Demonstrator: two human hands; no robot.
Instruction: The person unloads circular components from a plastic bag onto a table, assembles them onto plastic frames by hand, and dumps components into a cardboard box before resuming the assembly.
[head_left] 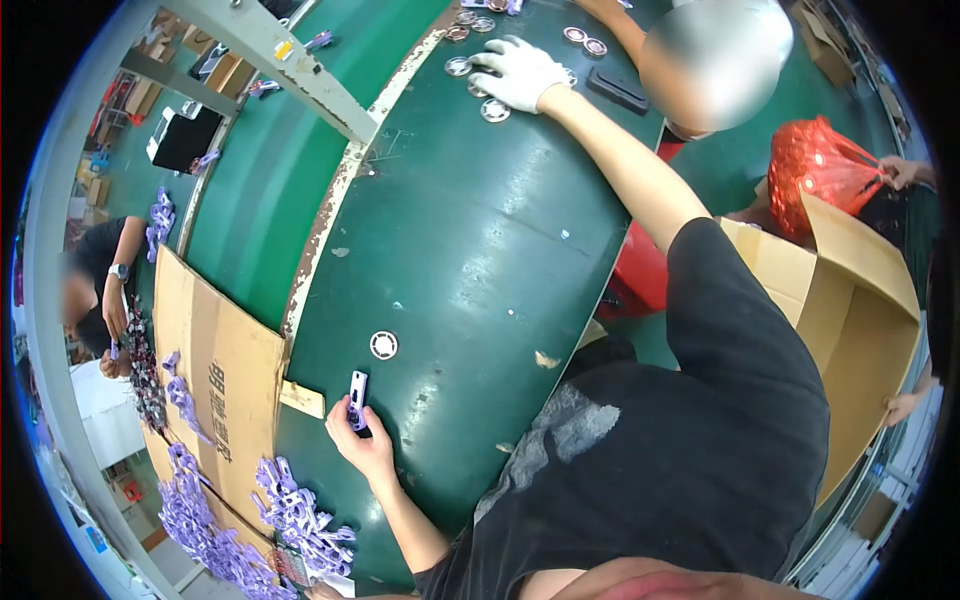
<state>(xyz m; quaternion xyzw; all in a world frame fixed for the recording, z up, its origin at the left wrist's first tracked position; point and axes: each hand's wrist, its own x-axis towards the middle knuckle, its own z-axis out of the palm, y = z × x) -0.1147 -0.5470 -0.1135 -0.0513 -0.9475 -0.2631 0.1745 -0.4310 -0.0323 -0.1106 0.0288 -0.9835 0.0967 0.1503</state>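
Observation:
My left hand (362, 440), bare, is closed around a small elongated purple part with a silvery face (357, 392), held just above the green table (470, 280). Just beyond that part, a round metal-looking disc with a patterned centre (384, 345) lies flat. Far across the table, my right hand (520, 75) wears a white glove, its fingers stretched out over a group of similar discs. One disc (458, 66) lies at its fingertips and another disc (495, 110) beside the palm; a further one is partly hidden under the fingers.
Piles of purple parts (305, 520) lie near a cardboard sheet (225, 360). A metal post (280, 65) rises at the table's far edge beside a green belt (260, 200). A black tray (618, 90) lies near a co-worker in a white cap (720, 60). An open carton (860, 340) stands behind me.

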